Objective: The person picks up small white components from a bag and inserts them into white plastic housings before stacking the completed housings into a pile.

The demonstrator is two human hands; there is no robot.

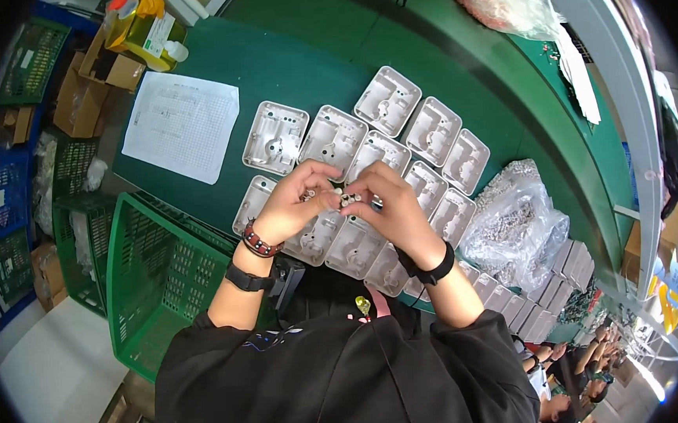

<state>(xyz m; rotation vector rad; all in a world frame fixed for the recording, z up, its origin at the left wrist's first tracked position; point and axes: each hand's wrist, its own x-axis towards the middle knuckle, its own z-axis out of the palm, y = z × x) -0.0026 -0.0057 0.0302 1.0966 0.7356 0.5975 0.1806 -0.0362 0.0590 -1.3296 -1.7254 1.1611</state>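
Observation:
My left hand (290, 207) and my right hand (394, 205) meet over the middle of several shallow grey plastic housings (275, 136). Between their fingertips is a small cluster of white parts with dark bits (348, 201), too small to name exactly. The right thumb and fingers pinch at this cluster. On the left, the fingers are curled, with a few of the same pieces showing near the fingertips. The housings lie open side up in rows, showing molded ribs and round bosses. My hands and forearms cover some of them.
A printed sheet (182, 126) lies left on the green table (285, 58). An empty-looking green crate (116, 290) stands at the lower left. At right, a clear bag (517, 234) rests over many small parts, beside stacked grey housings (546, 299). A green conveyor belt (536, 111) curves past.

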